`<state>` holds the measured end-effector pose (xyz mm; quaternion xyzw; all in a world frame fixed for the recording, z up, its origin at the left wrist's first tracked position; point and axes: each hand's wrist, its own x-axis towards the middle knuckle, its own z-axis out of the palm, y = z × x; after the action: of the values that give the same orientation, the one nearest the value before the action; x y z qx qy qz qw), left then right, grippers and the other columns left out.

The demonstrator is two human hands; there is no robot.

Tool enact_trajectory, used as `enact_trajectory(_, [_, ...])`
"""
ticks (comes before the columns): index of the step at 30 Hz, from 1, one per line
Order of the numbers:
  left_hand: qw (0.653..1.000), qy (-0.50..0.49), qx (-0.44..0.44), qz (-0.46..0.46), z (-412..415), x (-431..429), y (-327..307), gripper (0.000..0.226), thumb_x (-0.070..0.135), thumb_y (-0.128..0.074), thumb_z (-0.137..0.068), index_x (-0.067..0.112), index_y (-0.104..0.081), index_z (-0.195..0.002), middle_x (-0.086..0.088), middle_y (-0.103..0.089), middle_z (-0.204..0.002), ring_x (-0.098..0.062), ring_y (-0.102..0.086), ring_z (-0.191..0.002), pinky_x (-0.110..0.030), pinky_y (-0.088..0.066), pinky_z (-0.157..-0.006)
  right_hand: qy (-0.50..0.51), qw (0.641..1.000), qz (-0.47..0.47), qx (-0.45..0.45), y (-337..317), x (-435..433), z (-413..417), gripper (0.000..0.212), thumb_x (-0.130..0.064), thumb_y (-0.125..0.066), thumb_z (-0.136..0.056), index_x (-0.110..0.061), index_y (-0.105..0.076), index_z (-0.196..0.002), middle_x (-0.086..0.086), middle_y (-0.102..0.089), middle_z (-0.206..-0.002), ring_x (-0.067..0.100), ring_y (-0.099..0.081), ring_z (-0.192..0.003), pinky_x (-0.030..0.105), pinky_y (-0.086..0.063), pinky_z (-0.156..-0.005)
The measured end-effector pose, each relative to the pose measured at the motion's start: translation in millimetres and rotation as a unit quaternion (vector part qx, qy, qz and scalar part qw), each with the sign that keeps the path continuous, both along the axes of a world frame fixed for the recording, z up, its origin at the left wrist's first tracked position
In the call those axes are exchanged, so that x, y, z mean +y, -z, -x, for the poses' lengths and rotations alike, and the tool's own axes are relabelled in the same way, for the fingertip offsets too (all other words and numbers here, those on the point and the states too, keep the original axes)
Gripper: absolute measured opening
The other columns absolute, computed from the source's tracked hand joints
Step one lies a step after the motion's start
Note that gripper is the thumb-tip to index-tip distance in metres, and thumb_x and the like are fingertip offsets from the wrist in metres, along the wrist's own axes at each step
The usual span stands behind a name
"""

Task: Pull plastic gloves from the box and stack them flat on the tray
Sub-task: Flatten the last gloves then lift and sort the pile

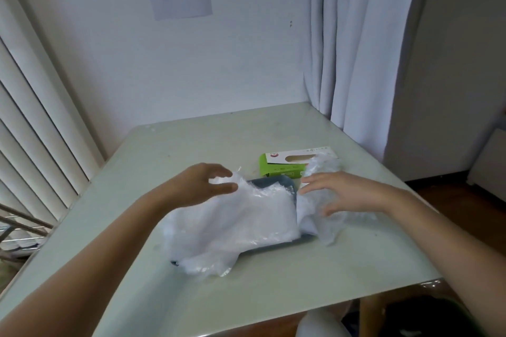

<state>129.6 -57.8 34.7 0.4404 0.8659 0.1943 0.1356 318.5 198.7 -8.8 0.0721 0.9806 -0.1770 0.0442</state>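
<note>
A pile of clear plastic gloves (232,224) covers most of a dark blue tray (276,182) in the middle of the table. My left hand (200,186) pinches the pile's far left corner between thumb and fingers. My right hand (342,194) hovers over a crumpled glove (325,172) at the tray's right end, fingers spread and relaxed. Behind the tray lies the green and white glove box (290,165), its oval slot facing up. More film drapes off the tray's right edge onto the table.
The pale green table (191,145) stands against a white wall, with a white curtain (364,49) at the back right and slatted blinds (35,131) on the left. The table's near edge runs lower right, above a chair.
</note>
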Motion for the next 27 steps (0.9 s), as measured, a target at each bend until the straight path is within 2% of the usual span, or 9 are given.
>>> enact_trajectory(2, [0.997,0.012,-0.036,-0.060,-15,17,-7,0.041,0.044,-0.068,-0.083,0.024,-0.063,-0.119,0.009,-0.064,-0.121,-0.006,-0.059,-0.111,-0.023,-0.047,-0.094,0.015,0.996,0.056,0.073,6,0,4,0.028,-0.024,-0.070,-0.086,-0.033,-0.068,-0.113,-0.023,-0.049,-0.134,-0.009,-0.041,-0.122,0.006,-0.027,-0.100])
enact_trajectory(4, [0.992,0.016,-0.072,-0.099,-35,36,-4,0.035,0.042,-0.075,-0.078,0.023,-0.068,-0.107,0.012,-0.069,-0.104,0.001,-0.065,-0.093,-0.017,-0.051,-0.079,0.033,0.989,0.077,0.123,3,-1,5,0.012,-0.023,-0.067,-0.088,-0.027,-0.075,-0.096,-0.016,-0.066,-0.115,-0.011,-0.053,-0.102,0.009,-0.037,-0.090])
enact_trajectory(8, [0.988,0.021,-0.062,-0.140,-72,76,17,0.047,0.050,-0.080,-0.069,0.018,-0.071,-0.102,0.011,-0.070,-0.095,0.003,-0.065,-0.083,-0.008,-0.048,-0.070,0.061,0.983,0.069,0.157,-15,-3,3,0.007,-0.022,-0.071,-0.084,-0.027,-0.074,-0.080,-0.013,-0.070,-0.086,-0.001,-0.059,-0.085,0.019,-0.044,-0.077])
enact_trajectory(11, [0.989,0.014,-0.033,-0.144,-90,97,29,0.050,0.053,-0.077,-0.071,0.017,-0.070,-0.104,0.008,-0.069,-0.097,-0.003,-0.064,-0.089,-0.019,-0.052,-0.080,0.068,0.980,0.073,0.171,-23,-4,3,0.019,-0.018,-0.076,-0.076,-0.032,-0.067,-0.067,-0.010,-0.068,-0.075,0.002,-0.059,-0.072,0.020,-0.046,-0.069])
enact_trajectory(14, [0.988,0.005,0.001,-0.151,-99,111,31,0.037,0.047,-0.071,-0.080,0.012,-0.072,-0.088,0.005,-0.068,-0.079,-0.008,-0.061,-0.074,-0.030,-0.051,-0.073,0.072,0.976,0.088,0.187,-27,-3,3,0.020,-0.015,-0.080,-0.072,-0.022,-0.065,-0.061,-0.012,-0.062,-0.063,-0.001,-0.049,-0.059,0.014,-0.035,-0.055])
enact_trajectory(16, [0.987,-0.004,0.001,-0.163,-101,114,29,0.039,0.042,-0.067,-0.085,0.004,-0.072,-0.077,-0.010,-0.065,-0.068,-0.019,-0.057,-0.064,-0.036,-0.049,-0.065,0.073,0.973,0.098,0.194,-29,1,1,0.024,-0.015,-0.082,-0.070,-0.019,-0.062,-0.058,-0.014,-0.058,-0.057,-0.001,-0.046,-0.054,0.013,-0.032,-0.051])
enact_trajectory(18, [0.981,-0.014,-0.049,-0.190,-99,114,25,0.026,0.026,-0.066,-0.088,0.004,-0.074,-0.077,-0.008,-0.066,-0.063,-0.020,-0.061,-0.061,-0.034,-0.054,-0.066,0.085,0.967,0.113,0.210,-32,8,-1,0.022,-0.019,-0.084,-0.070,-0.016,-0.064,-0.062,-0.011,-0.058,-0.056,0.001,-0.045,-0.050,0.013,-0.032,-0.050])
enact_trajectory(20, [0.971,-0.033,-0.105,-0.214,-95,113,24,0.014,0.013,-0.067,-0.085,0.004,-0.075,-0.077,0.000,-0.066,-0.058,-0.009,-0.062,-0.056,-0.032,-0.058,-0.071,0.098,0.962,0.130,0.221,-36,14,-4,0.015,-0.020,-0.079,-0.076,-0.013,-0.067,-0.071,-0.008,-0.062,-0.059,0.004,-0.050,-0.049,0.019,-0.038,-0.051])
enact_trajectory(27, [0.906,-0.089,-0.290,-0.293,-84,108,25,0.016,0.010,-0.077,-0.079,0.000,-0.065,-0.074,-0.001,-0.070,-0.065,-0.009,-0.068,-0.060,-0.018,-0.055,-0.059,0.145,0.941,0.132,0.277,-36,41,-17,0.016,-0.009,-0.067,-0.086,-0.015,-0.061,-0.072,0.004,-0.066,-0.063,0.013,-0.067,-0.060,0.024,-0.049,-0.059])
